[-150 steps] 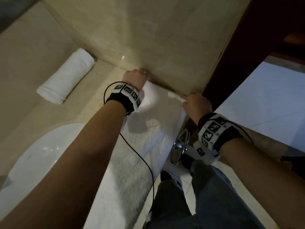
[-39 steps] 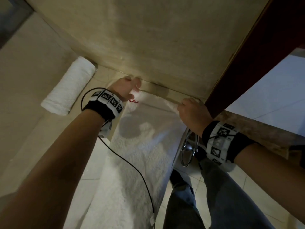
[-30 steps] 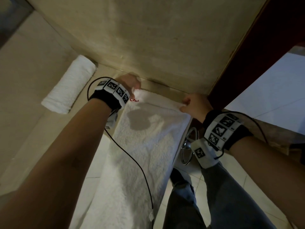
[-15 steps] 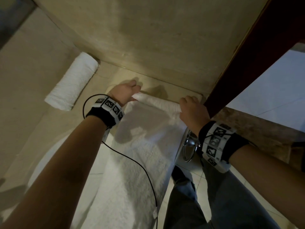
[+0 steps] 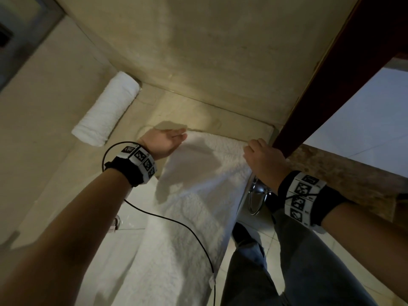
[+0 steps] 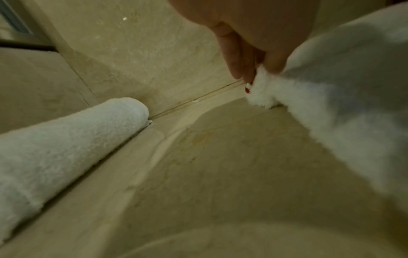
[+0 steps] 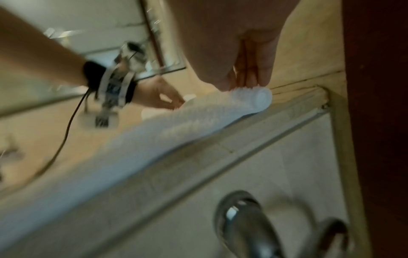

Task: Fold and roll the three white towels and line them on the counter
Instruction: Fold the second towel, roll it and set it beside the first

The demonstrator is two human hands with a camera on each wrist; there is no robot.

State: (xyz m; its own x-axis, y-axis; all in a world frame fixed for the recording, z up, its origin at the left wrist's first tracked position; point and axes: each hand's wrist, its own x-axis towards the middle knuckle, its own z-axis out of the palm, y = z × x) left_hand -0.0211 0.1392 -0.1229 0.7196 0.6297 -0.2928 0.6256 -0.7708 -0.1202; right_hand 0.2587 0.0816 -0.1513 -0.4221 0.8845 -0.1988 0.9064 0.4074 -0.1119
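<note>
A white towel (image 5: 194, 206) lies lengthwise on the beige counter (image 5: 55, 173), and its near end runs out of view below. Its far edge is turned over into a thin roll (image 7: 260, 99), a short way off the back wall. My left hand (image 5: 167, 138) is at the far left corner and pinches the towel's edge (image 6: 262, 94) between thumb and fingers. At the far right corner my right hand (image 5: 258, 155) has its fingers down over the roll. A finished rolled towel (image 5: 106, 111) lies at the back left against the wall. No third towel is in view.
The white sink basin (image 5: 132, 217) lies under the towel's left side. A chrome towel ring (image 5: 256, 202) hangs below the counter's right edge. A dark wooden door frame (image 5: 331, 74) stands at the right. A black wrist cable (image 5: 176, 221) crosses the towel.
Both hands have turned the towel's far edge over into a thin roll and drawn it back from the wall toward me. The rolled towel at the back left has not moved.
</note>
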